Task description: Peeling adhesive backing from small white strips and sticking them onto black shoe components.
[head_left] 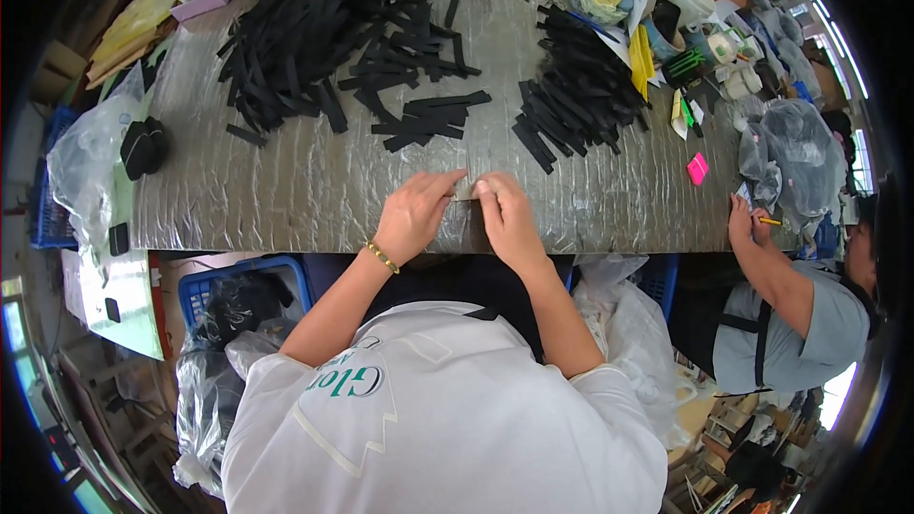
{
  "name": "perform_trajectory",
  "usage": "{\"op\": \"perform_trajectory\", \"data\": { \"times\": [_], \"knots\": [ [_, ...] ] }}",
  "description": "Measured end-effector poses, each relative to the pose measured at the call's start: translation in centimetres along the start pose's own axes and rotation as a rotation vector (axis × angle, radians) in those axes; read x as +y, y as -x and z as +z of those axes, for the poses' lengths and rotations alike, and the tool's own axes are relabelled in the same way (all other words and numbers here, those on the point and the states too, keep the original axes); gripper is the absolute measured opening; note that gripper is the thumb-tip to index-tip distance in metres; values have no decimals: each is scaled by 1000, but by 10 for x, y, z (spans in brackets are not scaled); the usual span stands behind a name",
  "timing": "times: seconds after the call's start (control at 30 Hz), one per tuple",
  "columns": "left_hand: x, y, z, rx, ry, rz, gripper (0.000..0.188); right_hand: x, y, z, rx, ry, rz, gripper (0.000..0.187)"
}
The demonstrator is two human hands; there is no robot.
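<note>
My left hand (pixel 411 216) and my right hand (pixel 509 216) meet close to the near edge of the silvery covered table (pixel 333 200). The fingers of both are closed around a small, thin, greyish piece (pixel 465 195) whose kind I cannot make out. Right thumb and index finger pinch its one side; left fingertips press at the other. Just beyond my hands lies a small group of short black fabric-like strips (pixel 433 121). A large heap of such strips (pixel 305 38) spreads behind it to the left, and another pile (pixel 583 86) fans out to the right.
A pink block (pixel 698 168) lies right of the strips, near clear plastic bags (pixel 800 148). Tapes and containers crowd the far right. Black rounded items (pixel 145 148) sit at the left edge. A co-worker (pixel 795 324) holds a yellow pencil at right. A blue crate (pixel 195 290) stands below the table.
</note>
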State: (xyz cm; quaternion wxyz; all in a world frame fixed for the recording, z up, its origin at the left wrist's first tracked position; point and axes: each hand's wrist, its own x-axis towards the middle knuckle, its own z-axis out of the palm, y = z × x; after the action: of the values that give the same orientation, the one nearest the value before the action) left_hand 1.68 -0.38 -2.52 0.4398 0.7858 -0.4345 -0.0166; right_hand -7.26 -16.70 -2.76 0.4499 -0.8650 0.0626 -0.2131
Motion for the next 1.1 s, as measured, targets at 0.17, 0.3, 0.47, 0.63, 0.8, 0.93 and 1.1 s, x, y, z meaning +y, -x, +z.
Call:
{"op": "perform_trajectory", "data": {
  "times": [0.17,0.3,0.47,0.63,0.8,0.93,1.1],
  "knots": [
    [-4,3,-1,-4,1,25,36,-4,-6,-17,-140,87,-25,19],
    [-3,2,-1,60,37,72,27,3,-4,-19,-235,183,-24,25],
    [-11,6,-11,69,36,113,23,-4,-9,-16,-188,100,-59,23],
    [-15,3,-33,254,-24,44,14,-8,1,-16,-91,133,-124,25],
    [-20,7,-51,315,-18,-63,14,28,7,-40,-68,497,-214,25],
    [-22,15,-52,344,-17,-114,14,38,-18,-66,112,756,-71,24],
    [-23,19,-48,350,-11,-145,14,18,-51,-14,-34,446,-215,24]
  ]
}}
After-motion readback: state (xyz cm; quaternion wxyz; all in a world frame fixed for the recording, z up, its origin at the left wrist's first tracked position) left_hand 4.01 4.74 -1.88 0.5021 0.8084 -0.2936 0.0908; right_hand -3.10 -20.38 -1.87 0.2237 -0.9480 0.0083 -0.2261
